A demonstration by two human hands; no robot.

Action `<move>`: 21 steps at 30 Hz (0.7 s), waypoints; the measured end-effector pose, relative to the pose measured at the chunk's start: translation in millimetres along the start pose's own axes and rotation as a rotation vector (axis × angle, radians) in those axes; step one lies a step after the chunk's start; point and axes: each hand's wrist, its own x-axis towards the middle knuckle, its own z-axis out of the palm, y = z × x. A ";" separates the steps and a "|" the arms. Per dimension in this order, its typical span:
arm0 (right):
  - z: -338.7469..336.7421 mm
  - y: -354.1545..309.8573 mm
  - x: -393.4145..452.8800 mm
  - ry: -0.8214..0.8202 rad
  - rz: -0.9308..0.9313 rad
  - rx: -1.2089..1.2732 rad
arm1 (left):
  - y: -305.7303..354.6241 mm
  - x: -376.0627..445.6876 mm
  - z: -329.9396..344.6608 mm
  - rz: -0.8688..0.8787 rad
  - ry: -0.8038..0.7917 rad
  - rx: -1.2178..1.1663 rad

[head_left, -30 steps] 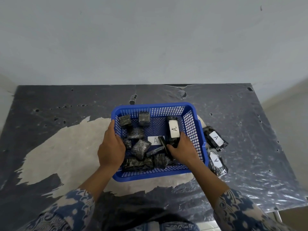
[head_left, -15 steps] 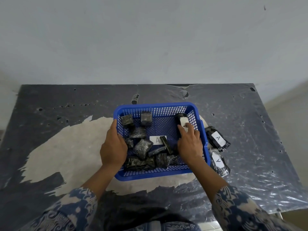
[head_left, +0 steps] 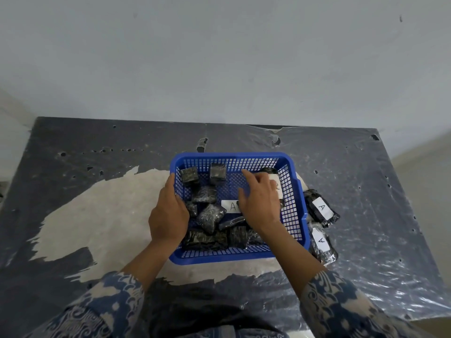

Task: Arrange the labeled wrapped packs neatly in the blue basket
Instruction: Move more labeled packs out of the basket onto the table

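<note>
The blue basket sits mid-table with several dark wrapped packs inside, such as two small ones at the back. One pack with a white "A" label lies in the middle. Another labelled pack lies along the right wall, partly hidden by my right hand. That hand hovers over the basket floor with loosely spread fingers and holds nothing. My left hand grips the basket's left wall. Two more "A" packs lie on the table just right of the basket.
The table is dark with a plastic sheet and a large pale worn patch on the left. A grey wall stands behind it. The table's right edge is close to the two outer packs.
My right hand carried a labelled pack to the basket's right wall, let go of it, and has shifted left over the basket floor. My left hand kept its hold on the left wall.
</note>
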 end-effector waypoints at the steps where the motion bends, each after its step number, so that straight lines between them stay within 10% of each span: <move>1: 3.3 -11.9 5.4 -0.044 0.017 0.090 | 0.8 -0.2 0.2 -0.011 -0.003 0.004; 17: 21.2 -25.3 32.3 -0.218 0.124 0.308 | 1.6 0.0 -2.3 -0.053 -0.025 0.046; 21: 13.1 -0.2 17.2 -0.011 0.088 0.354 | -0.5 1.3 -1.4 -0.048 -0.025 0.032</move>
